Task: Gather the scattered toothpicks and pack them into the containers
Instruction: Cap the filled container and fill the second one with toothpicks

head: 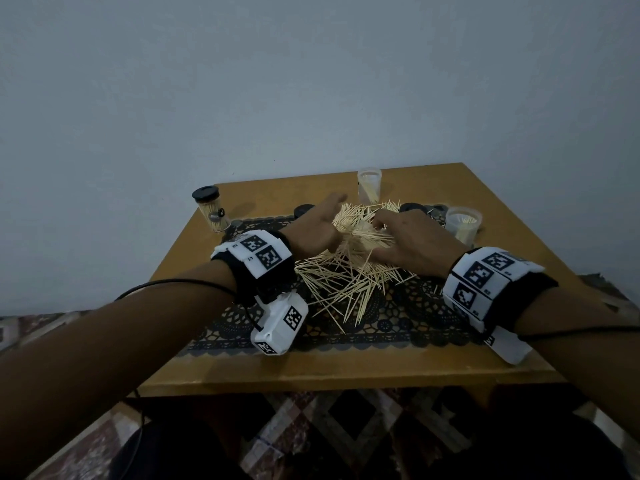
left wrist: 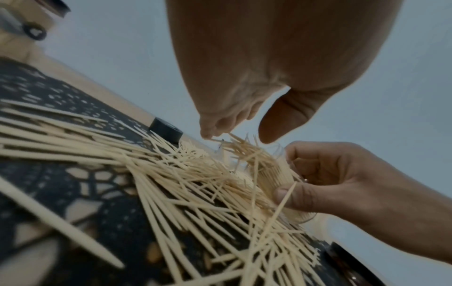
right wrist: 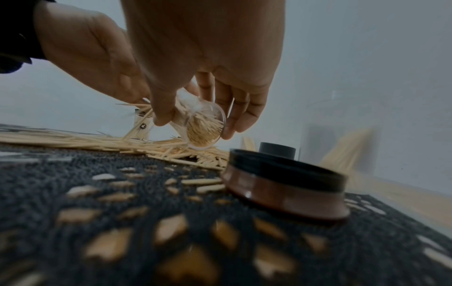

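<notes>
Right now my right hand (right wrist: 203,63) grips the jar (right wrist: 203,125) tilted so my left hand (left wrist: 244,81), fingers loosely spread, can feed toothpicks (head: 346,271) in

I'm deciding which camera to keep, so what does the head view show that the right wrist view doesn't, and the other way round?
Only the head view shows the whole table, the capped jar at its far left, two open cups holding toothpicks, and both wristbands.

Only the right wrist view shows the clear jar gripped by the right hand, tilted, its base packed with toothpicks, and a brown-and-black lid up close.

Both show the left hand, the toothpick pile and the black mat.
</notes>
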